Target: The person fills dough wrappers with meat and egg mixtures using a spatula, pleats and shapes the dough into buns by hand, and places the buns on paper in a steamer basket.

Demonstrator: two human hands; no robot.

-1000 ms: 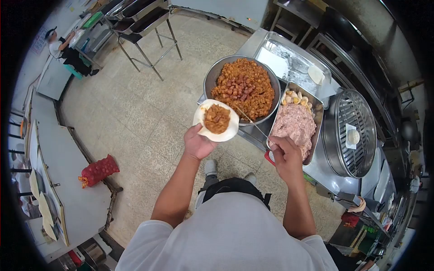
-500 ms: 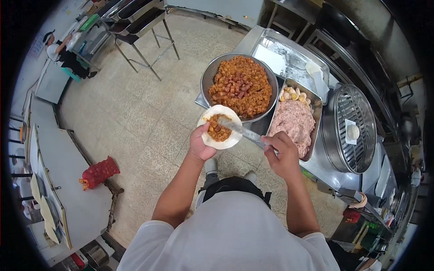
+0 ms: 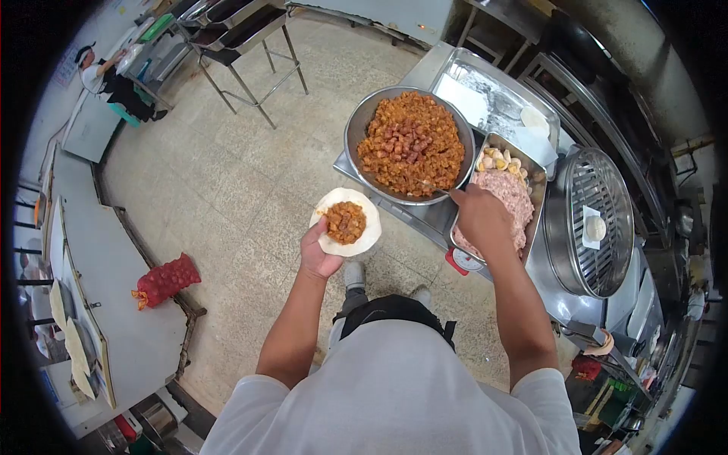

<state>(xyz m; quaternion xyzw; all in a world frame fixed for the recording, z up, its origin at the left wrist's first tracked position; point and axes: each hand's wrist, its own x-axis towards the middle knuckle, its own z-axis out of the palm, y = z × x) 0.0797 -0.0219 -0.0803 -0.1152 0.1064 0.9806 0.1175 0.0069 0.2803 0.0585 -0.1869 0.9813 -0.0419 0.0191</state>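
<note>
Dough round (image 3: 371, 233) with filling (image 3: 345, 223), held off the bench (image 3: 415, 215).
Left hand (image 3: 318, 255): pinching the round's near-left edge, thumb on top, over open floor (image 3: 227, 182), apart from the bench's front edge. Right hand (image 3: 485, 221): closed on a metal tool (image 3: 437, 188) at the bowl's (image 3: 352, 152) near-right rim, above the meat pan (image 3: 540, 182). Red scale (image 3: 458, 261): at bench front edge.

From where I'm standing, the metal bench (image 3: 422, 68) looks crowded. A wide bowl (image 3: 352, 144) of chunky orange-brown filling sits along its near side, with an oblong tray (image 3: 538, 201) of pink mince just beside it. Behind lies a floured shallow tray (image 3: 497, 85); a round slatted steamer (image 3: 558, 227) stands at the right. A red scale (image 3: 459, 262) shows at the near edge.
</note>
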